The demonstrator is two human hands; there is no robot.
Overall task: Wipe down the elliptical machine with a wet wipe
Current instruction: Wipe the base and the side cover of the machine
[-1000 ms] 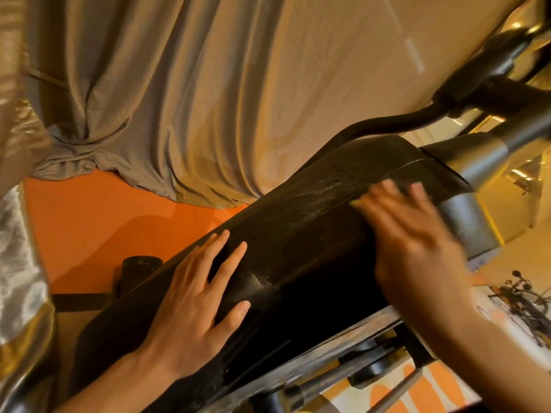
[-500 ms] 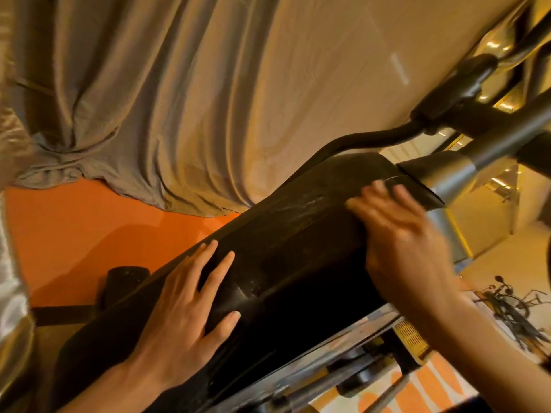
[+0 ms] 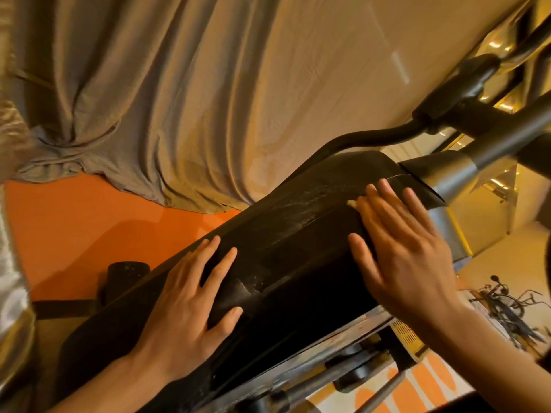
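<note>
left hand [image 3: 190, 296]: flat, fingers spread, still planted low on the black housing of the elliptical machine [image 3: 298, 234] | right hand [image 3: 408, 248]: fingers now straight and fanned, no longer bunched at the top edge, pressing the wet wipe [image 3: 352, 204], only a pale corner showing | machine: slants across mid-view, grey curtain [image 3: 179, 99] behind

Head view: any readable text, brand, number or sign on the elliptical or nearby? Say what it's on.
None readable.
Black shroud: only pale streaks, no lettering shows.
Yellow panel below it: fine pattern, too small to read.
Left hand and right hand lie flat on the shroud; anything under them is hidden.
</note>
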